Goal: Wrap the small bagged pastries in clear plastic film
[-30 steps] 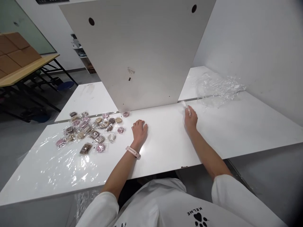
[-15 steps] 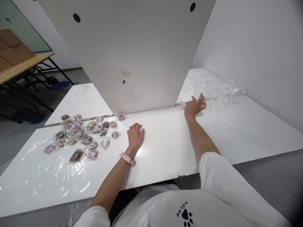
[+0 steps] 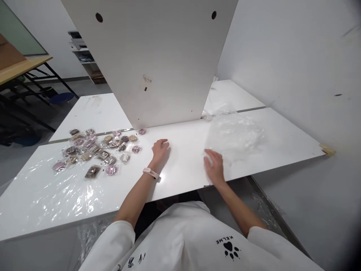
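My left hand [image 3: 160, 149] rests on the white table with loosely bent fingers and nothing in them. To its left lies a spread of small wrapped sweets or cookies [image 3: 103, 154], pink, brown and tan, each in a clear packet. My right hand [image 3: 214, 166] is above the table near the front edge, slightly blurred. Its thumb and fingers pinch the near left edge of a clear plastic bag [image 3: 237, 131], which trails back across the table; the pinch point itself is hard to make out.
A tall white panel [image 3: 160, 64] stands at the back of the white table [image 3: 183, 150]. A grey wall [image 3: 296, 67] borders the right side. Clear plastic sheeting [image 3: 70, 192] covers the table's left part. A blue stool [image 3: 61, 98] stands at the far left.
My right hand has come back from the far right toward the table's front, and the plastic bag has come nearer with it. My left hand stays about in place; the view has shifted right.
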A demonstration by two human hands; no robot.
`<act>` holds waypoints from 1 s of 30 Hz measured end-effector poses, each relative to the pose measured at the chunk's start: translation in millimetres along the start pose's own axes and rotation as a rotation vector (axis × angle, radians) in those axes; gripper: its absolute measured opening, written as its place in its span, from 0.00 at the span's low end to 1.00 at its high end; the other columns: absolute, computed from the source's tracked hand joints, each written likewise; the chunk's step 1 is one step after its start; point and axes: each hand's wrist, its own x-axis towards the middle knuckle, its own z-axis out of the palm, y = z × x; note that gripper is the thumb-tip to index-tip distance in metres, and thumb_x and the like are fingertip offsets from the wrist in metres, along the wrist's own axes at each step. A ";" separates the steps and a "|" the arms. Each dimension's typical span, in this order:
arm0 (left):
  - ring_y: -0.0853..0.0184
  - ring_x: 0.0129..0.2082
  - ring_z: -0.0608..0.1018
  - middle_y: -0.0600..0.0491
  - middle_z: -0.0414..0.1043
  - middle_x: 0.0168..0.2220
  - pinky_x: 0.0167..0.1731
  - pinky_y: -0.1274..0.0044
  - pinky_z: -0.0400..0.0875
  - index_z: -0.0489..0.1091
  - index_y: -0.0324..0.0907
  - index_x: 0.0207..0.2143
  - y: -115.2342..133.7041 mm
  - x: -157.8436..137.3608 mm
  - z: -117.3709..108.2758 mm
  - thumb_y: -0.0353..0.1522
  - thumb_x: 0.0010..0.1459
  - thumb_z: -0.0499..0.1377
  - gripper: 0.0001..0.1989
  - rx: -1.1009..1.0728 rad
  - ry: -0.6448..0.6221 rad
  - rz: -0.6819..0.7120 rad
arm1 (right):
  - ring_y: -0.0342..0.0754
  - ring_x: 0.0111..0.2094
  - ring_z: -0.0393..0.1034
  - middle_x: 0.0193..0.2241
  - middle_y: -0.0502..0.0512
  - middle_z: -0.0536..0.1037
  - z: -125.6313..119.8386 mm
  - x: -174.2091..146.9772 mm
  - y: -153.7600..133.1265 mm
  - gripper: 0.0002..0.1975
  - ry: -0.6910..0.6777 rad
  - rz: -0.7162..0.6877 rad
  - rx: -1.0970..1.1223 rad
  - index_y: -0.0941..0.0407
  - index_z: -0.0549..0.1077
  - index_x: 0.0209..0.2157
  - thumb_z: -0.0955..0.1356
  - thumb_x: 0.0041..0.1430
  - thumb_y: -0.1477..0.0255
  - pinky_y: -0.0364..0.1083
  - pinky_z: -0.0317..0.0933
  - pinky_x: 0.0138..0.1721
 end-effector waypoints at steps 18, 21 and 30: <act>0.79 0.16 0.58 0.63 0.58 0.19 0.18 0.81 0.48 0.69 0.38 0.30 22.5 -88.5 17.9 0.36 0.48 0.70 0.15 -0.633 -0.678 -0.321 | 0.38 0.18 0.58 0.20 0.44 0.66 14.9 -51.8 -56.6 0.19 -0.269 0.584 0.668 0.55 0.75 0.38 0.72 0.56 0.54 0.39 0.56 0.16; 0.79 0.17 0.57 0.62 0.58 0.18 0.19 0.80 0.46 0.68 0.39 0.26 18.3 -84.6 5.4 0.39 0.45 0.71 0.17 -0.617 -0.532 -0.312 | 0.37 0.17 0.57 0.17 0.43 0.64 -7.4 -36.8 -45.8 0.16 -0.153 0.612 0.744 0.55 0.73 0.29 0.74 0.52 0.56 0.38 0.54 0.17; 0.74 0.23 0.69 0.57 0.69 0.24 0.25 0.80 0.60 0.69 0.40 0.26 -21.1 -103.3 -77.0 0.41 0.44 0.69 0.16 -0.529 -0.114 -0.287 | 0.43 0.18 0.55 0.21 0.49 0.66 -137.1 74.1 95.2 0.14 0.480 0.651 0.673 0.50 0.61 0.21 0.70 0.46 0.60 0.42 0.46 0.14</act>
